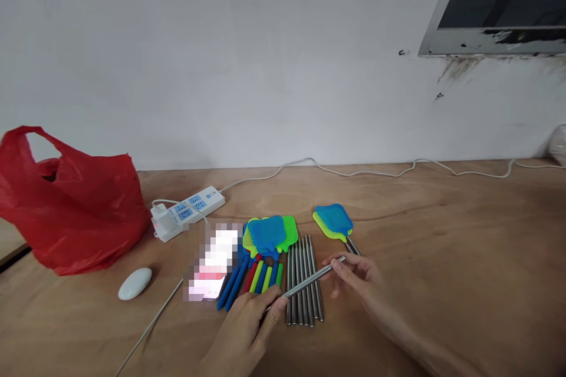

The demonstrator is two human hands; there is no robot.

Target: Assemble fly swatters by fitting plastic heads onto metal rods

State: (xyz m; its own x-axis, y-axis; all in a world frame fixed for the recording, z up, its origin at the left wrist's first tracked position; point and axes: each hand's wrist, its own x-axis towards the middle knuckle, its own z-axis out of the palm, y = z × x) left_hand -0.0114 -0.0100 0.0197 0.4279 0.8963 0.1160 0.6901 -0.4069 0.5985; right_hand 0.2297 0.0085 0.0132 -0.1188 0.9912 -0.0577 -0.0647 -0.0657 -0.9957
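The metal rod (308, 283) spans both hands, left hand (247, 321) and right hand (356, 274) each pinching one end in a narrow grip.

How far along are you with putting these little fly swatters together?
Early, it seems. Done: a small stack of swatters with metal shafts fitted lies apart on the right. In hand: the left hand and right hand hold one metal rod by its ends. Left: a row of loose rods, a pile of swatter heads and coloured handles.
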